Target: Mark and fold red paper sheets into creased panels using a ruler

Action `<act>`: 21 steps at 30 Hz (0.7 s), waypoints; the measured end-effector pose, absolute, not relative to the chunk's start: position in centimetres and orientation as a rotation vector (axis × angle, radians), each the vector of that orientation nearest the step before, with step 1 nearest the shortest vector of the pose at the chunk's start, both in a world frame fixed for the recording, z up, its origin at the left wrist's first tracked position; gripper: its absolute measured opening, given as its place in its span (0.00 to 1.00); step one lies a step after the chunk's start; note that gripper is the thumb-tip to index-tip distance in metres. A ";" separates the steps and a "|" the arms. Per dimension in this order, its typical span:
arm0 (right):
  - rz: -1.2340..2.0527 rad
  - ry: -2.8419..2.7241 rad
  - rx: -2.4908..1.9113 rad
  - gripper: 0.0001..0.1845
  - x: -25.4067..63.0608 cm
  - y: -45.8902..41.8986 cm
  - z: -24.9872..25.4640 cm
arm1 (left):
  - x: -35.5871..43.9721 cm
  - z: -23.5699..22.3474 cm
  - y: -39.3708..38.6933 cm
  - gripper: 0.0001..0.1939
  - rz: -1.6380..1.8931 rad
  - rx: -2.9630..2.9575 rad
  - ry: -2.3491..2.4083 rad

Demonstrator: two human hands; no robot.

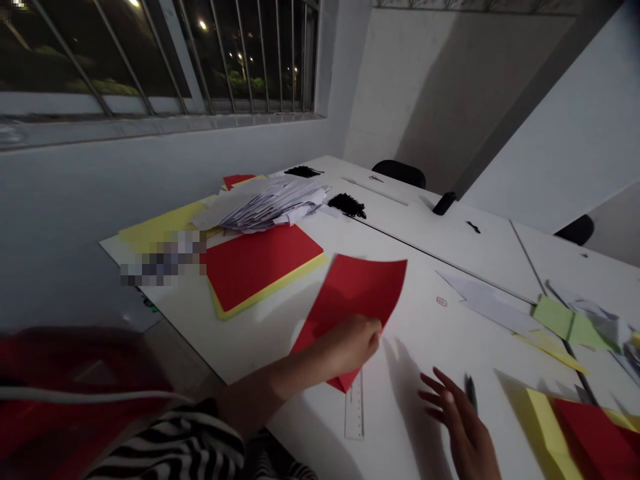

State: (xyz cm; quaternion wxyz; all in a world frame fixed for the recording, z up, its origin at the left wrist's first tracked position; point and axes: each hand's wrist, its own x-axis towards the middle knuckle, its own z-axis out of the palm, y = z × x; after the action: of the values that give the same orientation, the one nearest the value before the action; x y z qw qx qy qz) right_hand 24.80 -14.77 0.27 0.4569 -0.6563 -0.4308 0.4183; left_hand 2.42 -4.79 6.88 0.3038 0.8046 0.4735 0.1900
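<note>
Paper sheet (357,287), red and rectangular, spans mid-frame beneath my left hand (360,341), clamped on its curving right edge.

Paper (263,265) and ruler (355,415) on white table (425,273)

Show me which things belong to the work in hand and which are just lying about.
Seemingly in use:
red sheet, in the left hand
ruler, partly under that sheet
perhaps the pen-like object beside the right hand

Apparently lying about:
white paper pile
two black bundles
</note>
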 end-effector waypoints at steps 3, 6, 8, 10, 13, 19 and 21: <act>1.194 -0.982 -1.535 0.39 23.3 -12.7 0.9 | 4.4 5.3 -5.1 0.11 0.548 2.125 1.079; 1.277 -0.911 -1.505 0.42 23.0 -11.2 1.5 | 5.6 4.1 -5.5 0.10 0.534 2.106 0.984; 1.298 -0.874 -1.517 0.43 23.1 -10.6 1.8 | 6.2 3.5 -5.8 0.10 0.516 2.101 0.931; 1.301 -0.830 -1.556 0.44 23.3 -10.2 1.7 | 6.7 2.9 -6.0 0.09 0.506 2.106 0.878; 1.284 -0.775 -1.608 0.45 24.0 -10.1 0.8 | 7.4 2.0 -6.2 0.08 0.501 2.127 0.777; 1.193 -0.885 -1.721 0.37 26.8 -9.7 -2.4 | 7.5 1.2 -5.9 0.10 0.552 2.004 0.655; 1.083 -0.924 -1.712 0.34 27.4 -9.5 -2.9 | 6.9 1.2 -5.1 0.11 0.717 1.947 0.732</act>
State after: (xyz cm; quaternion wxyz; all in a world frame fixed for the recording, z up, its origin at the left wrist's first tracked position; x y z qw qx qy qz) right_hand 27.39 -9.51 -2.93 0.4416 -0.6899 -0.3723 0.4363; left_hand 6.91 -5.09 1.23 0.4536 0.7886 0.2966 0.2904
